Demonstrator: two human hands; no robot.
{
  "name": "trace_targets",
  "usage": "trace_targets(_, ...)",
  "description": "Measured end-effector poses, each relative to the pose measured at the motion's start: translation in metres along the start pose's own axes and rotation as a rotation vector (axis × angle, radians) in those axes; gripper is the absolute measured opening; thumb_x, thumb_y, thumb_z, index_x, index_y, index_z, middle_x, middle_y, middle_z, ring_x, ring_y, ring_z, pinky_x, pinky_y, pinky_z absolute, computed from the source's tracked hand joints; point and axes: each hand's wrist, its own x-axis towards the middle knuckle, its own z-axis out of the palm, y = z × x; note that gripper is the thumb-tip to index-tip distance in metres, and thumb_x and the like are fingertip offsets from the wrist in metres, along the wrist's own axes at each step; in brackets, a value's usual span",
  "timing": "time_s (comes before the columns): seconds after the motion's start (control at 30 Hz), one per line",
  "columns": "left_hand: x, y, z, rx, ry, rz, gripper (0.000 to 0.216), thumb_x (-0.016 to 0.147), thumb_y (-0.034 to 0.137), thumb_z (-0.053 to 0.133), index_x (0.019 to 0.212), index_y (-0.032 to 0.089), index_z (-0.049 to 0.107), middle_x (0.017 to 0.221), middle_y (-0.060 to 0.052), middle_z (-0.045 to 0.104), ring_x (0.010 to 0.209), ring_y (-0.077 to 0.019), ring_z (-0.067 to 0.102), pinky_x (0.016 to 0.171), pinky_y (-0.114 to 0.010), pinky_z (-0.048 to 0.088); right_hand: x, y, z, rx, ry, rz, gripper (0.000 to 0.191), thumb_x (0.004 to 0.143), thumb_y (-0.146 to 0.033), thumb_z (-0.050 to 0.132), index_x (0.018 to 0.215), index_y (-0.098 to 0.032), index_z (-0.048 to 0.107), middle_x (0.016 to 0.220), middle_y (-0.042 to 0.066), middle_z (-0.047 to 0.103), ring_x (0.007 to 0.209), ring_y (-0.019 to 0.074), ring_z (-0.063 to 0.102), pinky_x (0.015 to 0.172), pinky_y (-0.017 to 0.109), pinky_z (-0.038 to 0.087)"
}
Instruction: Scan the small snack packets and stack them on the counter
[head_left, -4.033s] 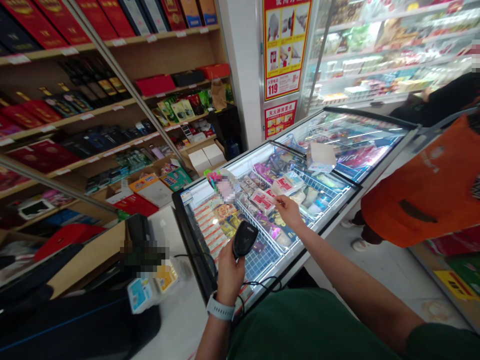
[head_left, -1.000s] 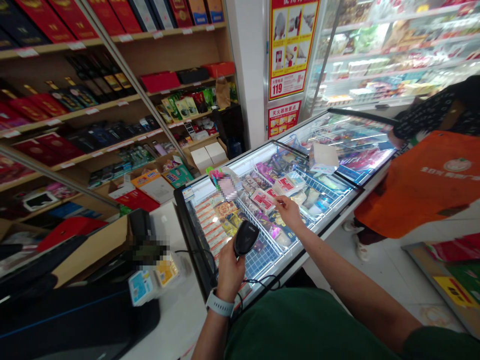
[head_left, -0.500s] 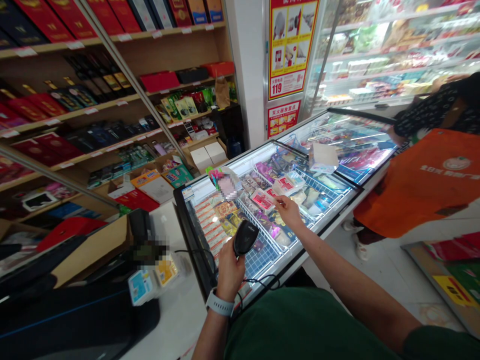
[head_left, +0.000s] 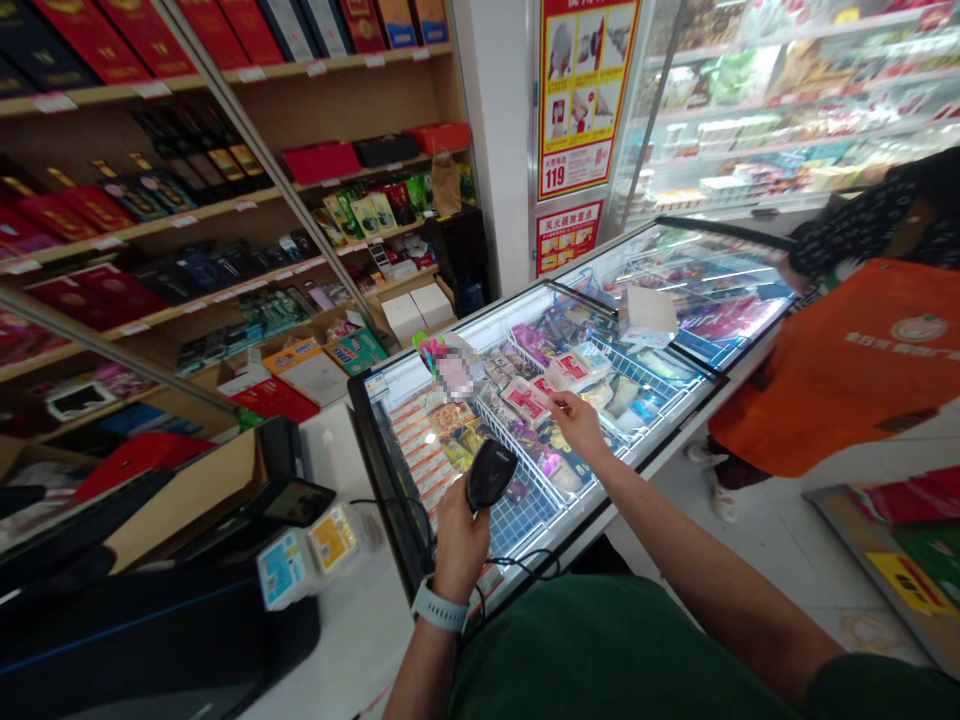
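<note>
My left hand (head_left: 461,535) is closed round the handle of a black barcode scanner (head_left: 492,474), its head pointing forward over the glass-topped chest freezer (head_left: 637,470). A cable trails from the scanner past my wrist. Farther forward, my right hand (head_left: 577,425) pinches the edge of a pale pack with a red label (head_left: 546,384). Similar red-labelled packs lie close by, one on the near side (head_left: 526,400) and one beyond (head_left: 573,368). Whether these rest on the glass or are partly lifted is hard to tell. A colourful bag (head_left: 448,365), partly blurred out, sits at the freezer's left end.
A white counter (head_left: 360,610) on the left carries boxes of small cards (head_left: 285,570) and a dark device. An open white carton (head_left: 648,312) stands on the freezer farther back. To the right stands a person in an orange apron (head_left: 847,370). Stocked shelves (head_left: 225,210) line the wall.
</note>
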Motion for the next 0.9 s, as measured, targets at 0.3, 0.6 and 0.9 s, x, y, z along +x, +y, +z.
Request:
trace_targets(0.3,-0.002,-0.001,0.0,-0.023,0.021,-0.01,0.05,0.077,0.007,0.053,0.126,0.017,0.059,0.122,-0.011,0.069,0.116,-0.0274,0.063,0.104,-0.048,0.047,-0.001,0.005,0.001,0.083,-0.033,0.014,0.038,0.08,-0.048,0.062,0.101,-0.017,0.068,0.089,0.008,0.074,0.073,0.023,0.071,0.071,0.036,0.057)
trace_targets(0.6,-0.009,0.0,-0.004,0.004,0.046,-0.092,0.053,0.073,0.004,0.055,0.124,0.017,0.059,0.12,-0.011,0.068,0.114,-0.0275,0.06,0.103,-0.047,0.045,-0.006,0.011,0.013,0.269,-0.06,0.189,0.054,0.064,-0.058,0.075,0.096,-0.015,0.069,0.073,0.006,0.071,0.066,0.0205,0.069,0.061,0.032,0.056)
trace_targets(0.9,-0.021,0.012,-0.023,-0.096,0.074,-0.104,0.058,0.071,0.004,0.054,0.127,0.018,0.058,0.126,-0.011,0.066,0.119,-0.0275,0.058,0.107,-0.046,0.043,-0.055,-0.006,0.094,0.435,-0.386,0.387,0.033,0.056,-0.042,0.081,0.077,-0.018,0.07,0.067,0.002,0.071,0.061,0.0179,0.065,0.059,0.029,0.052)
